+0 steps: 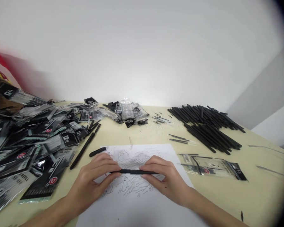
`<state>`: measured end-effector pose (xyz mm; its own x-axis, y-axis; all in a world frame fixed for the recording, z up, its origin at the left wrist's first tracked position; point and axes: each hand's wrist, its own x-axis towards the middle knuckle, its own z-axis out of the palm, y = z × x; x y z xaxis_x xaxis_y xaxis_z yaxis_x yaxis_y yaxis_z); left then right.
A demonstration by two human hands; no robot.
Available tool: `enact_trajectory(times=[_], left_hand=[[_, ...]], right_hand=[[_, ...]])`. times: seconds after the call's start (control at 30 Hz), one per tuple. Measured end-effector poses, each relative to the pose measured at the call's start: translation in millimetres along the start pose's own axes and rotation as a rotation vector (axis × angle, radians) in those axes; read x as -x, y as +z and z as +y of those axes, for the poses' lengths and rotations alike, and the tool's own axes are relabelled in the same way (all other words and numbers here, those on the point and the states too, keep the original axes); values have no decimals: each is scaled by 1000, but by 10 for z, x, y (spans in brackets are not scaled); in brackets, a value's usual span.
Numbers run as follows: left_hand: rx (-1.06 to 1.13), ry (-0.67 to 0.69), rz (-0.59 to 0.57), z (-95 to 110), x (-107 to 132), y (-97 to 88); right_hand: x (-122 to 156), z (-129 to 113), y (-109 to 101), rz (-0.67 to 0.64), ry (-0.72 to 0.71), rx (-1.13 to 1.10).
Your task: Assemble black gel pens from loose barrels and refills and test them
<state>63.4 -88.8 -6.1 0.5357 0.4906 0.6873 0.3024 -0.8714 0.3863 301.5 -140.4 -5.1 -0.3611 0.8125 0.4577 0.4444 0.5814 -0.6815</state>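
Pale yellow counter (215,198), scribbled white paper sheet (142,209), and over it my left fingers (105,170) and right fingers (156,167) are pinched closed on a slim black pen-like stick (130,171), best kept straight so the mid joint doesn't skew.

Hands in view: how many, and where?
2: the left hand pinches the left part of the black pen, the right hand its right part, both over the scribbled white sheet. No others show.
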Motion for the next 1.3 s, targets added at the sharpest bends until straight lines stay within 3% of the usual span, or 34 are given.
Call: enact_trajectory(times=[1.3], left_hand=[[18,-29,-53,-19,29,-1]], right_hand=[[17,48,25,-38,14,-40]])
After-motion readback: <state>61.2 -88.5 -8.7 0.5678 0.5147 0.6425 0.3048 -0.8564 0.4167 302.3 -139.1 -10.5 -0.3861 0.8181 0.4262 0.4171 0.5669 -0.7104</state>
